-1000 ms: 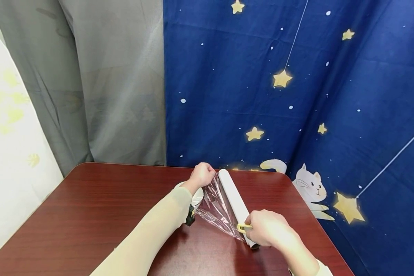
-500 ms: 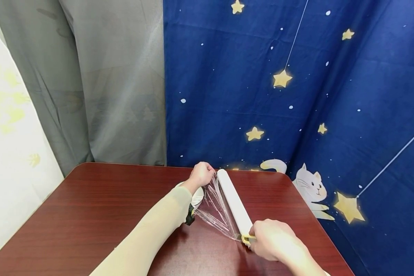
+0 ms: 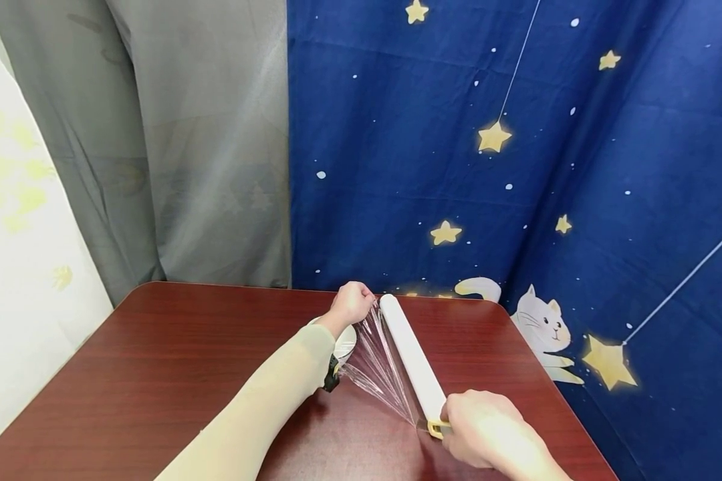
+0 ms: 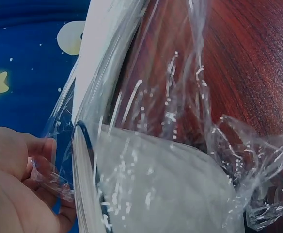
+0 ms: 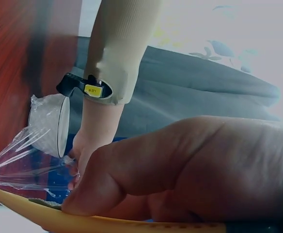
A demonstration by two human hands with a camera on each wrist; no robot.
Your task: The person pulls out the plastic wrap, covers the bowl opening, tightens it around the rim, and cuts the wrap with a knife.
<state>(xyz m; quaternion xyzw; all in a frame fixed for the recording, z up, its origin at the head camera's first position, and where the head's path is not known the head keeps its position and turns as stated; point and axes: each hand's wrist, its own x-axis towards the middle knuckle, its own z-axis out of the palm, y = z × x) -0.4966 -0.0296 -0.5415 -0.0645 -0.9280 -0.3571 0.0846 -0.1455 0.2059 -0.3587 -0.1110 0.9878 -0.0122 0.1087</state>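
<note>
My left hand (image 3: pixel 351 304) pinches the far edge of a sheet of cling film (image 3: pixel 379 367) near the back of the table. The film runs over a white bowl (image 3: pixel 345 342), partly hidden behind my left forearm; the left wrist view shows its dark rim (image 4: pixel 86 136) under the crinkled wrap. To the right lies a white roll of cling film (image 3: pixel 412 354), slanting toward me. At its near end my right hand (image 3: pixel 481 427) grips a yellow cutter (image 3: pixel 436 429), thumb along its side in the right wrist view. Film creases converge at the cutter's tip.
All this stands on a dark red wooden table (image 3: pixel 204 361). Beyond its back edge hang a grey curtain (image 3: pixel 216 167) and a blue star-patterned curtain (image 3: pixel 397 133). A black wrist strap (image 3: pixel 331 374) sits on my left wrist.
My right hand has moved toward me along the roll with the cutter. The film's near corner has drawn together into tight creases at its tip. My left hand stays put.
</note>
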